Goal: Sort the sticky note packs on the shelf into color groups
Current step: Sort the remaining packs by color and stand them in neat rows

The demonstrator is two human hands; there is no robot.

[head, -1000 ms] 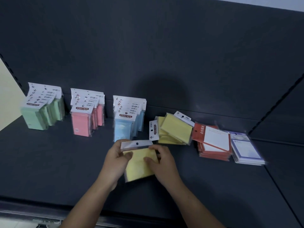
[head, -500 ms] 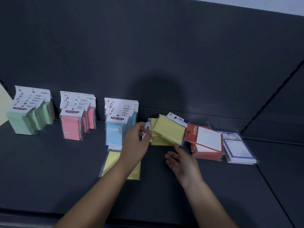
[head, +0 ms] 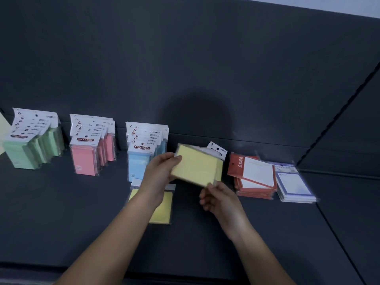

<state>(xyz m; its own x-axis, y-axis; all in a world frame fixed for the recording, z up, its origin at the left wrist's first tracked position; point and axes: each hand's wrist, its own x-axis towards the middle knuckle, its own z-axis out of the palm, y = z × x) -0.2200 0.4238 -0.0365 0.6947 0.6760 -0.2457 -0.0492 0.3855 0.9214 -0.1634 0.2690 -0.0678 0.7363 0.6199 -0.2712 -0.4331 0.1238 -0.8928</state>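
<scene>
My left hand [head: 159, 173] grips the left edge of a stack of yellow sticky note packs [head: 195, 164], lifted a little and tilted. My right hand [head: 219, 200] pinches the stack's near right corner from below. One yellow pack [head: 162, 210] lies flat on the dark shelf [head: 61, 212] under my left forearm. Along the back stand upright rows of green packs [head: 30, 149], pink packs [head: 90, 153] and blue packs [head: 144, 149].
To the right lie a flat pile of orange-bordered note pads [head: 255, 177] and a pile of blue-bordered pads [head: 294, 186]. A dark back panel rises behind the rows. The shelf's front edge runs along the bottom, and a seam crosses the shelf at the right.
I laid one yellow pack down in front of the blue row. Both hands then moved to the yellow stack, which is now lifted and tilted between them.
</scene>
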